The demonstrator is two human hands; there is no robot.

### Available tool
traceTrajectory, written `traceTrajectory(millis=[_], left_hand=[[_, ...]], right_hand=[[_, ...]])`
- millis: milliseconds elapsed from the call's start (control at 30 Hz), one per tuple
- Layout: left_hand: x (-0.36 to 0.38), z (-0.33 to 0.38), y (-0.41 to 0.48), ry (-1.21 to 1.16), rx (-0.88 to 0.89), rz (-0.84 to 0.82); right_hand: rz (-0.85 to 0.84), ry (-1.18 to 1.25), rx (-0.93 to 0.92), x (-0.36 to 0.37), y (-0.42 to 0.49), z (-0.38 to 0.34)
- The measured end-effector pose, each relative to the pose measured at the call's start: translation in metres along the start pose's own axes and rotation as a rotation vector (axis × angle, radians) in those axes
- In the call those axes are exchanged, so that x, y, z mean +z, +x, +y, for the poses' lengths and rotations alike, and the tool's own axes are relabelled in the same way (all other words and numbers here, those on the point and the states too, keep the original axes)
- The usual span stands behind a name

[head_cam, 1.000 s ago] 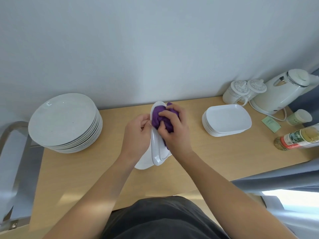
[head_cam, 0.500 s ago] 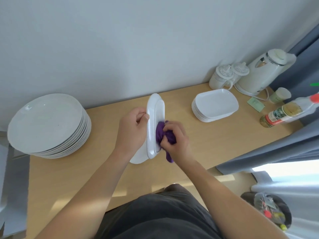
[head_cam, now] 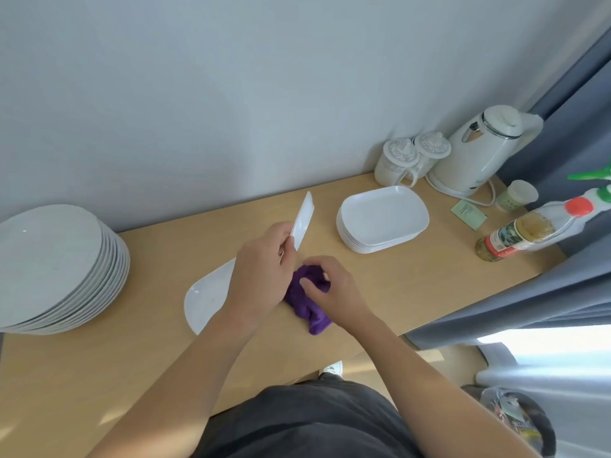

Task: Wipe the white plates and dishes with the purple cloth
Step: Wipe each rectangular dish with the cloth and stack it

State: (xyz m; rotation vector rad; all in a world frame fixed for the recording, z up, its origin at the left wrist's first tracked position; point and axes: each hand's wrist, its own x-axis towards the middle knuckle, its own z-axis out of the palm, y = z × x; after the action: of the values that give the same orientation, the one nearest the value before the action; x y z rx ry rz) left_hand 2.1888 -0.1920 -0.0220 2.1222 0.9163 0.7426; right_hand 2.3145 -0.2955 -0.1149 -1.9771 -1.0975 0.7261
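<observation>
The purple cloth (head_cam: 305,297) is lying bunched on the wooden tabletop (head_cam: 413,282) near the middle of the scene, with the right hand (head_cam: 334,292) closing its fingers around the cloth's far end and pressing it down. Just to the left, the left hand (head_cam: 264,276) is gripping the near end of a white rectangular dish (head_cam: 302,223), which is tilting up on edge and pointing away toward the wall, so only its thin rim and a sliver of its face are showing. Under the left wrist a white oval plate (head_cam: 206,297) is lying flat on the table, partly hidden by the forearm. To the right, a stack of white rectangular dishes (head_cam: 383,218) is sitting apart from the hands. At the far left, a tall stack of round white plates (head_cam: 56,266) is resting near the table's edge. At the far right by the wall, two lidded white mugs (head_cam: 410,158) are standing just beside a white electric kettle (head_cam: 482,150). Nearer along the right edge, a small lidded jar (head_cam: 517,195), a green packet (head_cam: 468,214) and a spray bottle (head_cam: 535,231) of yellowish liquid are sitting, the bottle leaning over beside a grey curtain (head_cam: 575,104)
</observation>
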Motion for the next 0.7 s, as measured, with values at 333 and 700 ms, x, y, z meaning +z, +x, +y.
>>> traceTrajectory(millis=[333, 700], left_hand=[[0.08, 0.036, 0.021, 0.438, 0.312, -0.091], [0.123, 0.021, 0.043, 0.195, -0.316, 0.068]], right_hand=[[0.305, 0.531, 0.214, -0.106, 0.052, -0.03], [0.467, 0.568, 0.284, -0.178, 0.084, 0.047]])
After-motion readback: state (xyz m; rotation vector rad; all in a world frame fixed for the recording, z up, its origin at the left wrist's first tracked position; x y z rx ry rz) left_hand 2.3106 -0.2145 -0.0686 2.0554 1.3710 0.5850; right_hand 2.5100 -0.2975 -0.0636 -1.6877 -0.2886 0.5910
